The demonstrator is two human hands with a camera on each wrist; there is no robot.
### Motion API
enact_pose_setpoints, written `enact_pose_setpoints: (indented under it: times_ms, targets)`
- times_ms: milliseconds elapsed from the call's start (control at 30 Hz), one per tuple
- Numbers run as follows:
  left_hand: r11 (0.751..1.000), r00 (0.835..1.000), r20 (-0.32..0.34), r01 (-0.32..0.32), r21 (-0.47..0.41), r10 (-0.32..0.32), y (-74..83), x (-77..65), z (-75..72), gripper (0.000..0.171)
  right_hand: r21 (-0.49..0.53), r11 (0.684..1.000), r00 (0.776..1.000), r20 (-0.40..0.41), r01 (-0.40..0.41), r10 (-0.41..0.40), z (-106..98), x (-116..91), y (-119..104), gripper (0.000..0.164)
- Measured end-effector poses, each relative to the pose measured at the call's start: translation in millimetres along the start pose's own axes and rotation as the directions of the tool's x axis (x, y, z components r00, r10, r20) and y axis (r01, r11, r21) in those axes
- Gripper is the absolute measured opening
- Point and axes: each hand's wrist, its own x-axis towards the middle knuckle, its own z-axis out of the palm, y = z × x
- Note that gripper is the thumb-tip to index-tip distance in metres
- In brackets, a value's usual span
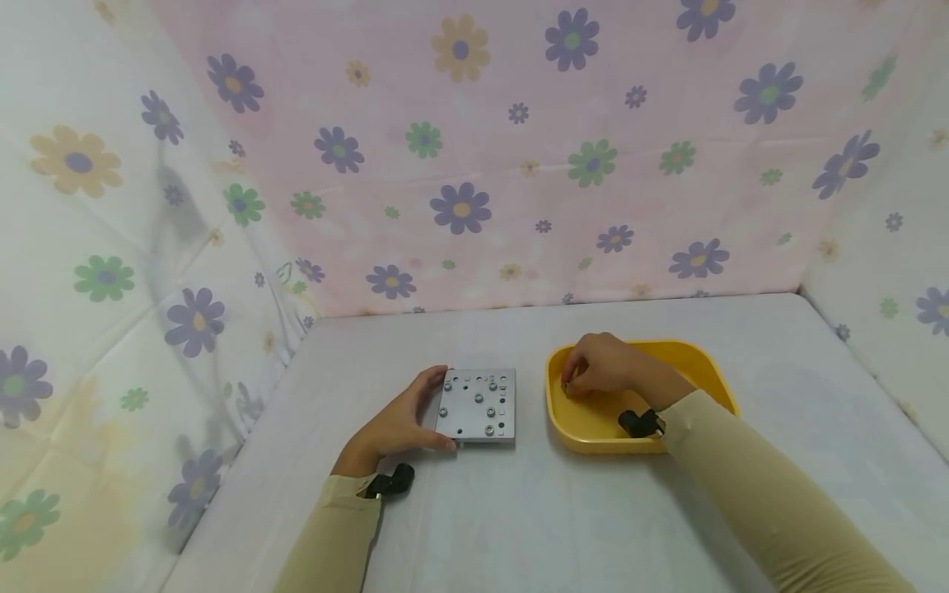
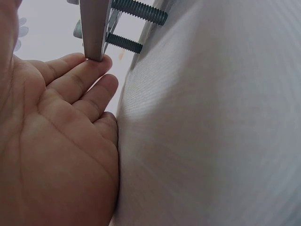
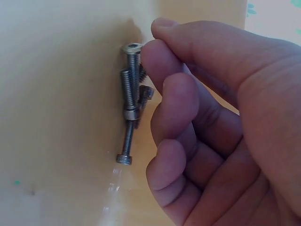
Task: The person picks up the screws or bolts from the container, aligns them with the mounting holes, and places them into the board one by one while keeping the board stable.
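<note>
My left hand (image 1: 396, 424) grips a square silver metal plate (image 1: 467, 418), its thumb at the near left corner and its fingers at the far one. Several socket-head screws (image 1: 479, 398) stand in holes across the plate's top. Below it, threaded screw ends (image 2: 141, 12) stick out towards the table in the left wrist view. Inside the yellow tray (image 1: 600, 445), my right hand (image 1: 604, 362) hangs with fingers loosely curled. Its index fingertip is right at the head of one of several loose bolts (image 3: 128, 94), which lie in a cluster; nothing shows between thumb and index.
A white cloth (image 1: 474, 519) covers the table. Flower-patterned fabric (image 1: 504, 247) hangs along the back and both sides. Black wrist cameras (image 1: 393, 480) sit on both sleeves, the right one over the tray's near side.
</note>
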Motion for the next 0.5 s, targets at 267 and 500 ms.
enact_pose_setpoints:
  times_ms: [267,500]
  targets:
    - [1.0,1.0,0.0,-0.012,-0.002,0.012,-1.6,1.0,-0.3,0.13,0.049,0.999,1.0,-0.002,-0.006,0.006,-3.6,-1.9,-3.6,0.012]
    - [1.0,1.0,0.001,-0.004,-0.009,0.004,-2.0,0.7,0.4,0.13,0.081,0.997,0.999,-0.031,0.02,-0.018,-6.8,-6.7,-2.8,0.013]
